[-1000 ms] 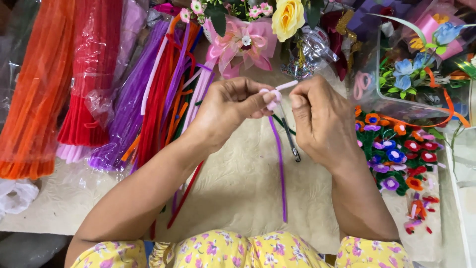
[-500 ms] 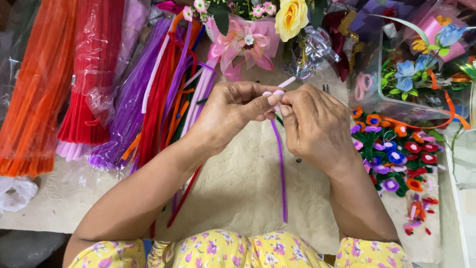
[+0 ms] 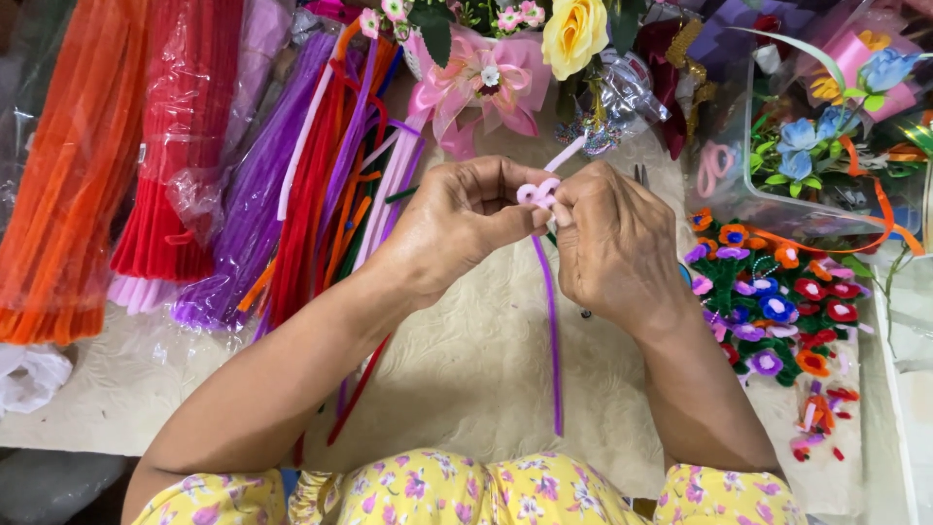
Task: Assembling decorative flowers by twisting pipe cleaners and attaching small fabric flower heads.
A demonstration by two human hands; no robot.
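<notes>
- Pinching a light pink pipe cleaner (image 3: pixel 537 192), the left hand (image 3: pixel 457 219) and right hand (image 3: pixel 617 243) meet above the middle of the counter (image 3: pixel 466 379); both grips are closed on it, thumb against fingertips, around a small curled loop.
- Loose end of the pink pipe cleaner: pokes up and away past the knuckles towards the bouquet.
- Purple pipe cleaner (image 3: pixel 552 340): hangs straight down from between the two hands towards the lap; which hand holds its top end cannot be told.
- Left of the hands: bagged bundles of orange pipe cleaners (image 3: pixel 58 185), red pipe cleaners (image 3: pixel 170 175) and violet pipe cleaners (image 3: pixel 248 228), plus loose mixed stems (image 3: pixel 340 175) fanned beside them.
- Far side: bouquet with a yellow rose (image 3: pixel 573 34) and a pink ribbon bow (image 3: pixel 481 83).
- Right: cluster of small finished flowers (image 3: pixel 768 301) on green stems, and a clear box (image 3: pixel 826 126) of blue and pink blooms.
- Risk, judged: the loop is small and held only by fingertips; a slackened pinch could let the wire spring open and lose its curl.
- Risk, judged: the dangling purple stem is barely secured, so a twist of the wrists could drop it onto the lap.
</notes>
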